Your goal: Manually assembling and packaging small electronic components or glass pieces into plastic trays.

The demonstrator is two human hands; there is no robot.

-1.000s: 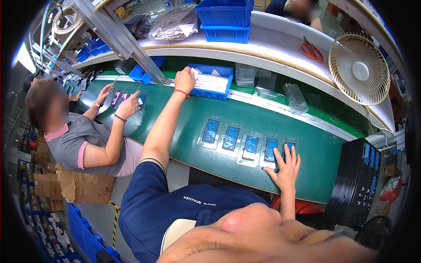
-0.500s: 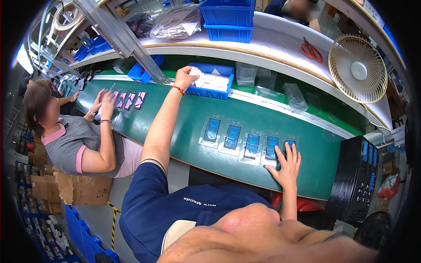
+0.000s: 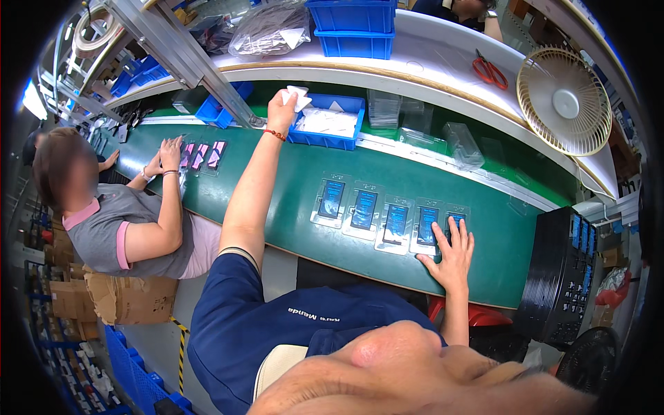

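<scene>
My left hand (image 3: pixel 279 113) is closed on white paper pieces (image 3: pixel 299 97), which it holds above the left end of a blue bin (image 3: pixel 324 140). More white pieces (image 3: pixel 332 123) lie heaped in that bin. On the green table, several clear plastic trays sit in a slanting row, each with a dark, blue-screened phone (image 3: pixel 364 209) in it. Fingers spread, my right hand (image 3: pixel 453 263) rests over the two trays at the row's right end, partly hiding the rightmost phone (image 3: pixel 455 220). Nothing shows in its grasp.
A co-worker (image 3: pixel 135 221) sits at left with both hands by pink-purple phone packs (image 3: pixel 200 156). Clear plastic boxes (image 3: pixel 462 145) stand along the table's back. A black tray stack (image 3: pixel 550 277) is at right. Red-handled scissors (image 3: pixel 490 73) and a fan (image 3: pixel 566 104) occupy the shelf.
My left hand has risen from the bin's left corner with the white pieces, uncovering more of the bin. My right hand stays in place. The co-worker's hands have lowered toward the packs.
</scene>
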